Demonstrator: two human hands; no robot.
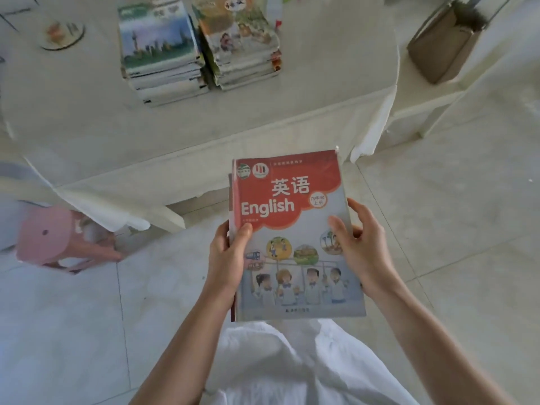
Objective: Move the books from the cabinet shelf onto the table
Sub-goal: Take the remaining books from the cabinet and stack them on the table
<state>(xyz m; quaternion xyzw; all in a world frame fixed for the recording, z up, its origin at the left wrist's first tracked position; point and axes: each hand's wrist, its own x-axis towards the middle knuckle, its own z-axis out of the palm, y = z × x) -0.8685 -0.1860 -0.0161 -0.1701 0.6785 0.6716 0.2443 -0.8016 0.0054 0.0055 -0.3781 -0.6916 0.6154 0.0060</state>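
both hands grasp the english book [292,238] above the floor, short of the desk [73,112] — left hand [226,254] on the spine edge, right hand [363,247] opposite — risk: second book beneath may slip out.

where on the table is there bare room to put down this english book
The table has a wide bare strip along its near edge, in front of the two book stacks. Another bare patch lies between the left stack and the round coaster. The right end beside the right stack is bare too. The far middle is crowded by the stacks. Both hands hold the English book.
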